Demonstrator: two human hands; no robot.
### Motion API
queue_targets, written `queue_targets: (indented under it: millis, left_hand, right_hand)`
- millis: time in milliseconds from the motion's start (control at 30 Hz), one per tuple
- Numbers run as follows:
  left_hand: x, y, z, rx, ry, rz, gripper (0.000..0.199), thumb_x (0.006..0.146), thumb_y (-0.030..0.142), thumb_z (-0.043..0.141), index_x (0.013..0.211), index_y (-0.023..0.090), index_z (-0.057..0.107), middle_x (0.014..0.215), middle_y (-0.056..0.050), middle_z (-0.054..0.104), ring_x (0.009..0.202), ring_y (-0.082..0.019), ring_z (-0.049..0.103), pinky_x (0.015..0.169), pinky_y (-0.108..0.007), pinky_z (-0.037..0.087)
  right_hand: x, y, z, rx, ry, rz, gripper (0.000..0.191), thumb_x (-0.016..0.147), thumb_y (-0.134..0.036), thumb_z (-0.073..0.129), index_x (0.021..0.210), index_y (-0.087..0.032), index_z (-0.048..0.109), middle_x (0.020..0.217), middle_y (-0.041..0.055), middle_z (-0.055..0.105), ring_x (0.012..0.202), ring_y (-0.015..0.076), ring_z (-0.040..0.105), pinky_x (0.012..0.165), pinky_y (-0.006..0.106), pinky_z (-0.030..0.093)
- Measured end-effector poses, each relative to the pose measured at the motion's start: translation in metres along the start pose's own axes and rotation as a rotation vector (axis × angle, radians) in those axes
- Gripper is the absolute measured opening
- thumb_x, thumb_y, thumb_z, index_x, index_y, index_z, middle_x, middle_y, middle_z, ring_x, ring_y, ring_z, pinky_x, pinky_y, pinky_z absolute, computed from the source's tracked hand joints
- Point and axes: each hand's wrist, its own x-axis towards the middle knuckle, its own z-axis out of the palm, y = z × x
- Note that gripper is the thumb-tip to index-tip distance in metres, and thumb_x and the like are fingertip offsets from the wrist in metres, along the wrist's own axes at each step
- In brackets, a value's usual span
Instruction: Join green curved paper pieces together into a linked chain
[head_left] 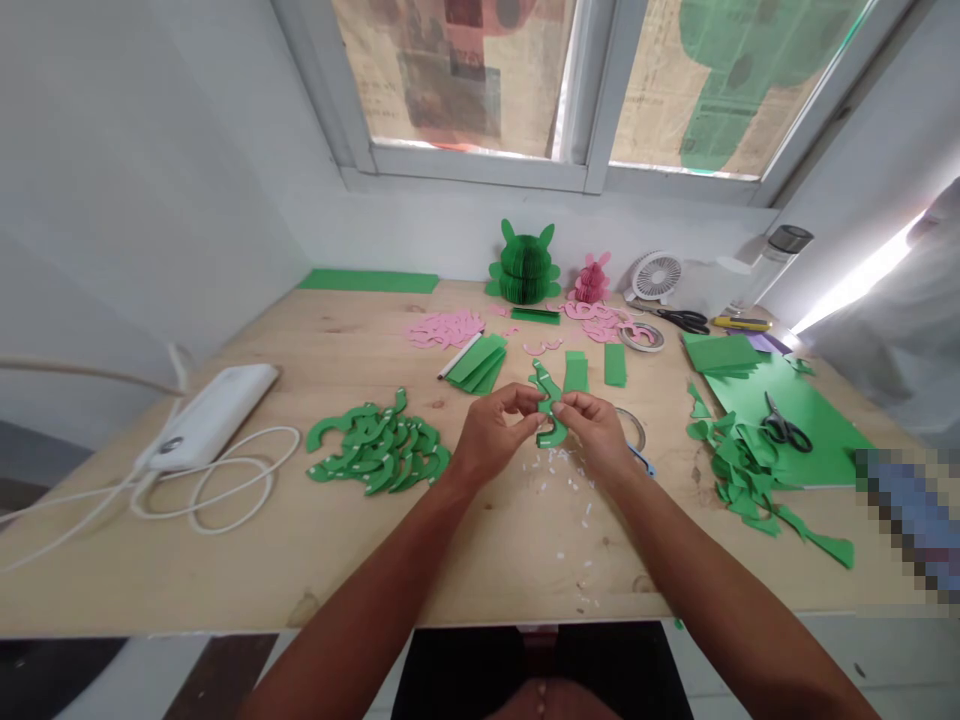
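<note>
Your left hand (496, 428) and right hand (598, 432) are pinching a curved green paper cutout (549, 384); uneven tugging would be risking tears.

Two hands (491, 428), two paper figures (525, 268), two scissors (787, 432), one fan (656, 275).

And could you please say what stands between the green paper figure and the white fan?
In the head view, the pink paper figure stands between the green paper figure and the white fan.
</note>
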Motion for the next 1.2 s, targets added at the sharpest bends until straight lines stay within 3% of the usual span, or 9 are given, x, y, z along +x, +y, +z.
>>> queue_targets:
  millis: [133, 1200]
  left_hand:
    - [-0.0011, 0.0022, -0.0008, 0.089, 0.011, 0.041, 0.016, 0.070, 0.024, 0.064, 0.085, 0.017, 0.065, 0.082, -0.003, 0.068, 0.075, -0.015, 0.061, 0.075, -0.026, 0.047]
    - [-0.0015, -0.0031, 0.0010, 0.010, 0.062, 0.071, 0.012, 0.070, 0.023, 0.066, 0.081, 0.018, 0.068, 0.080, -0.003, 0.070, 0.074, -0.017, 0.064, 0.073, -0.027, 0.049]
  right_hand:
    - [-0.0002, -0.0015, 0.0003, 0.026, -0.012, 0.001, 0.021, 0.061, -0.036, 0.073, 0.065, -0.018, 0.063, 0.057, -0.0031, 0.059, 0.052, 0.0107, 0.049, 0.054, 0.024, 0.037]
    - [0.0015, 0.0015, -0.0014, 0.030, 0.026, -0.007, 0.017, 0.062, -0.031, 0.073, 0.066, -0.017, 0.064, 0.057, -0.0030, 0.062, 0.052, 0.0105, 0.051, 0.056, 0.023, 0.038]
